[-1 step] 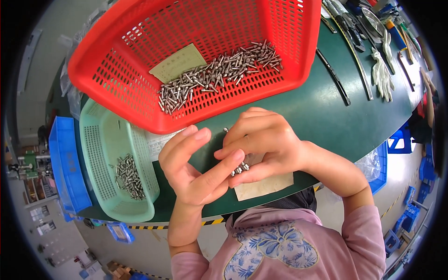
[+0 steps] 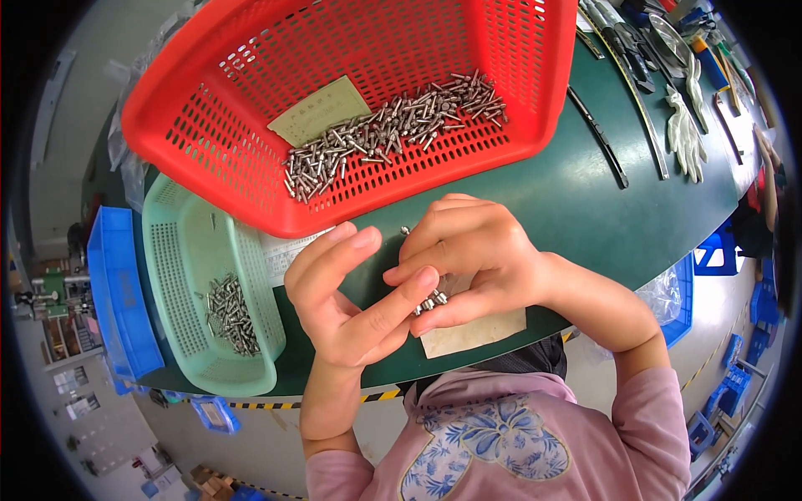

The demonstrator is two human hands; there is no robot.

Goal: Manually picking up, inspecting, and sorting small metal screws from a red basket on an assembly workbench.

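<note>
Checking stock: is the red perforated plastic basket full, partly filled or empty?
Partly filled: slim silvery metal pins form one heap in the red basket, leaving much interior bare.

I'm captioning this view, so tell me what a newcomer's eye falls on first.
Probably the large red perforated plastic basket at the top, with many small silvery metal pins inside. Below it, a bare left hand and a bare right hand come together at some shiny metal pieces; at left sits a pale-green plastic basket.

Faint characters on yellowish card (image 2: 320,113), small print on white sheet (image 2: 285,255), none legible
</note>
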